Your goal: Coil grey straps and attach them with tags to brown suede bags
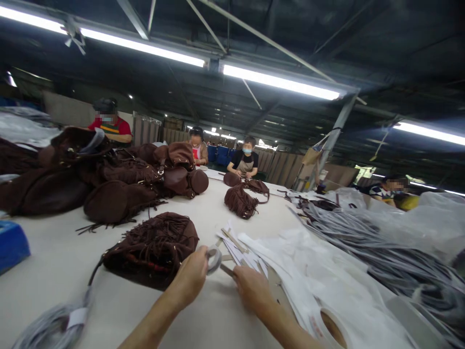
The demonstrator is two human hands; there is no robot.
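Observation:
In the head view, my left hand (194, 271) is closed on a small looped grey strap (215, 260), which curls round in front of the fingers. My right hand (250, 286) pinches a flat brownish strip (227, 270) just to the right of the loop. Whether the loop and the strip are one piece, I cannot tell. Beyond my left hand lies a dark brown fringed bag (156, 247), its dark opening facing me. White paper slips and tan strips (241, 249) are spread on the table past my right hand.
Brown bags (119, 179) are heaped at left; another fringed bag (241, 201) lies farther back. A coiled wrapped strap (54, 327) and blue box (12, 245) are left. White sheeting (308, 271), a tape roll (329, 327) and grey wrapped straps (381, 247) cover the right. Several people work beyond.

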